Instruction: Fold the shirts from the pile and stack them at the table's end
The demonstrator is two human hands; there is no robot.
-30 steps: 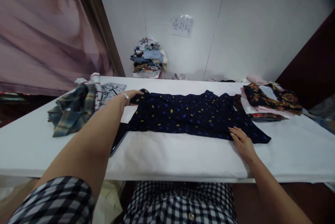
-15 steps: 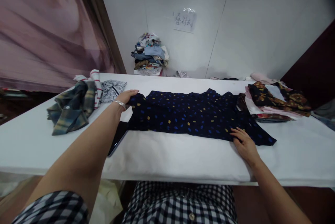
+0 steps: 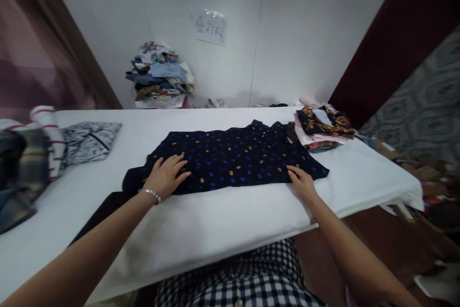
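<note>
Our left hand (image 3: 166, 176) has moved from the far edge onto the dotted navy shirt (image 3: 230, 158), flat and open. Our right hand (image 3: 302, 184) presses its near hem, apparently gripping nothing. We judge smoothing underway on the white table (image 3: 215, 221); folding follows.

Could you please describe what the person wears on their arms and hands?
Both forearms are bare, with no sleeves showing in this view. The left hand has a thin silver bracelet at the wrist. The right hand wears nothing visible. A black-and-white checked shirt covers the torso below.
</note>
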